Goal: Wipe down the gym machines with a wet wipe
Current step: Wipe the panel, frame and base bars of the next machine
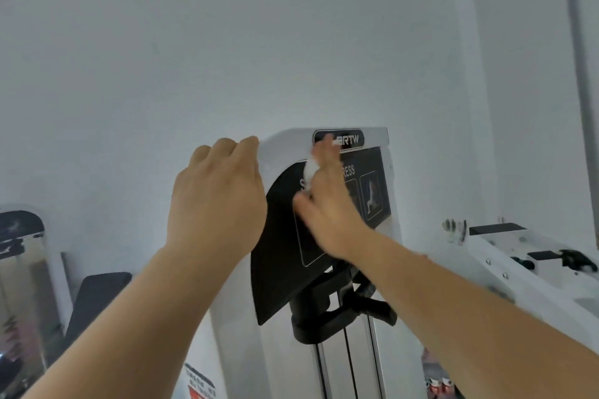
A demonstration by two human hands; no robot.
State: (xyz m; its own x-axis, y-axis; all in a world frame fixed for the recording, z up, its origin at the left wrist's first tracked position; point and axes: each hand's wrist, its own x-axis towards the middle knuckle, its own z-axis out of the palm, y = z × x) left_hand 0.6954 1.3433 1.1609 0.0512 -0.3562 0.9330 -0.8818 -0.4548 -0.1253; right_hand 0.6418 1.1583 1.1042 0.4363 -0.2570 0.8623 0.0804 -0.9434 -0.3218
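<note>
Wipe (310, 173) bunched upright in right hand (327, 209), left hand (217, 201) gripping machine (287, 144)

1. The wall (227, 42) is plain, pale grey-white, and fills most of the view.
2. To the right is an upright wall corner (468, 42). A grey strip (580, 91) runs down near the far right edge.
3. The light is soft, even and rather dim, with no hard shadows.
4. Low on the left stands a shiny rounded shroud (22, 269) with a black top, and a black pad (97, 298) is just beside it.
5. On the right, a white frame (525, 256) with black fittings stands near the wall.
6. At the bottom is a red-and-white sign (201, 382), too blurred to read.
</note>
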